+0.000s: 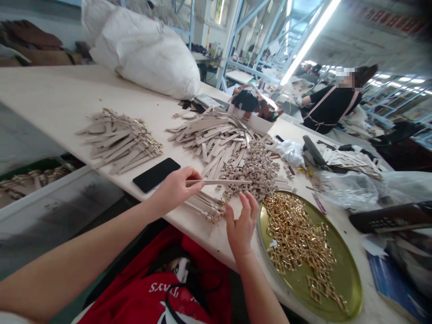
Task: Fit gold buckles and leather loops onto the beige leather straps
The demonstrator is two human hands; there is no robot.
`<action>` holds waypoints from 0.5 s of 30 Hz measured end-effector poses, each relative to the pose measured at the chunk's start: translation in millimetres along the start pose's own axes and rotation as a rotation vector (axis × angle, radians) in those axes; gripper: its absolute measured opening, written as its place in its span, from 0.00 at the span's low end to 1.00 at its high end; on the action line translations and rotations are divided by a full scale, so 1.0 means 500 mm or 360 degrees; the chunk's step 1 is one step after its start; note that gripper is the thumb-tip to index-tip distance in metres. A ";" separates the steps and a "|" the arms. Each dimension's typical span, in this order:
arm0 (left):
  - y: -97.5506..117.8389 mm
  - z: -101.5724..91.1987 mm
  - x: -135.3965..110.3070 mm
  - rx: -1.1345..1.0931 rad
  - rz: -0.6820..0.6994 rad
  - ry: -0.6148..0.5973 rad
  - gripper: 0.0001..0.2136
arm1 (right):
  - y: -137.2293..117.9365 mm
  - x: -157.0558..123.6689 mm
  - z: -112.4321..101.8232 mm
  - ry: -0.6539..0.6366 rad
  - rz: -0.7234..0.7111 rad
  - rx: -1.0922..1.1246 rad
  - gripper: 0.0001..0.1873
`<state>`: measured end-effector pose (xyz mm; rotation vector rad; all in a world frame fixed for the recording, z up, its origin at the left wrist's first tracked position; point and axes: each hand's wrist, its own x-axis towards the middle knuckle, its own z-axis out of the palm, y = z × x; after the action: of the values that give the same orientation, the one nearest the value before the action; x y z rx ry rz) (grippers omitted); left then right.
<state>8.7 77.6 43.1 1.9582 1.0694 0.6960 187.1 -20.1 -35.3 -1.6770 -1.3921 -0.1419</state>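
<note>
My left hand (175, 186) pinches one beige strap (219, 182) by its near end and holds it level above the table edge. My right hand (241, 220) reaches with fingers curled into the pile of small beige loops (254, 173); whether it has picked one up is hidden. A small stack of finished straps (207, 206) lies under the held strap, near the table's front edge. To the right sits a round brass-coloured tray (347, 274) heaped with several gold metal buckles (297, 240).
A black phone (156, 174) lies left of my hands. Two heaps of beige straps (119, 141) (216, 135) and a big white sack (145, 49) lie further back. Plastic bags, a calculator (391, 218) and clutter fill the right. Another person (332, 105) works beyond.
</note>
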 end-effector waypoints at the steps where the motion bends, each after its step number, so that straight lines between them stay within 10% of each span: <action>1: 0.014 -0.011 -0.024 -0.0100 -0.0034 -0.0061 0.11 | -0.012 0.003 -0.016 -0.0020 -0.0043 -0.0037 0.20; 9: 0.044 0.004 -0.119 -0.1053 -0.0285 -0.0195 0.13 | -0.157 -0.047 -0.083 -0.1237 -0.0142 0.0631 0.12; 15: 0.007 0.078 -0.148 -0.1244 -0.0767 -0.0536 0.06 | -0.013 0.033 -0.044 -0.0714 0.0178 -0.0006 0.09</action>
<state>3.1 -2.2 17.9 1.0434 0.8338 0.4013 197.1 -24.1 -9.4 -1.8579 -1.6130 0.3143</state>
